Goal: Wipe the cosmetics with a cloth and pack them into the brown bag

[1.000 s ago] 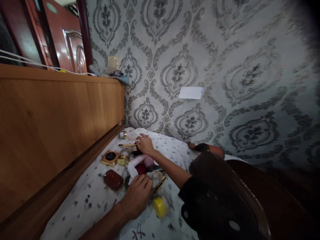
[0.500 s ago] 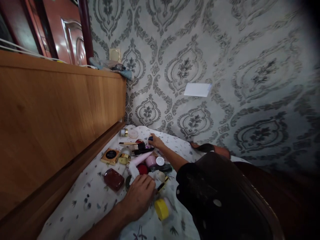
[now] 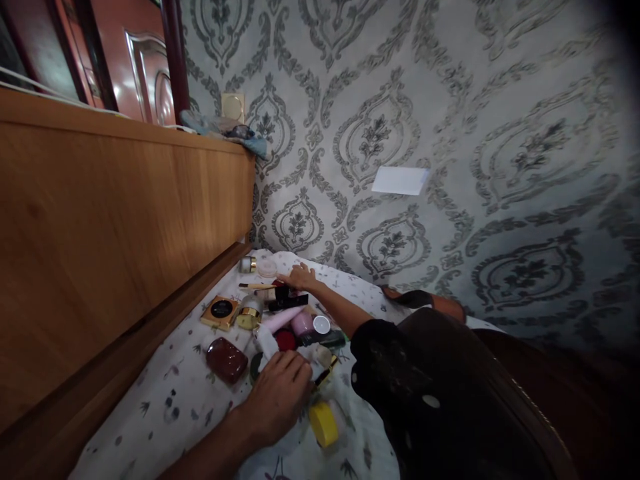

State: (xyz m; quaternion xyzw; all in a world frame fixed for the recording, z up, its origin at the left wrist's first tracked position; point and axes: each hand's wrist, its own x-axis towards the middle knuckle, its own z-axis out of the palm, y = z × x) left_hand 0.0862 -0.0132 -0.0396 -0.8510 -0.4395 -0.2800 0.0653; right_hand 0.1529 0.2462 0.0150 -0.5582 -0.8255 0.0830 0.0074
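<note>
My left hand [image 3: 280, 395] rests low on a pile of cosmetics, its fingers together and curled down; the fingertips are hidden. Crumpled white material [image 3: 267, 343] shows beside its fingers. My right hand [image 3: 300, 275] is stretched over the far side of the pile, fingers extended and apart, just above a dark-capped bottle [image 3: 281, 292]. Near it are a brush [image 3: 256, 287] and a round pale pink compact [image 3: 267, 268]. Between both hands lie a pink tube [image 3: 283, 319], a pink jar [image 3: 302, 323], a red round item [image 3: 286, 339] and a white round lid [image 3: 321, 325].
On the patterned sheet [image 3: 150, 393] also lie a dark red glossy case [image 3: 227, 360], a gold box [image 3: 220, 312], gold-banded jars [image 3: 250, 313] and a yellow round container [image 3: 323, 423]. A wooden panel [image 3: 125, 220] borders the left; a patterned wall [image 3: 340, 213] stands behind.
My right hand has shifted slightly left and its fingers have spread out; the small dark blue thing at its fingertips is no longer seen there. My left hand has stayed put.
</note>
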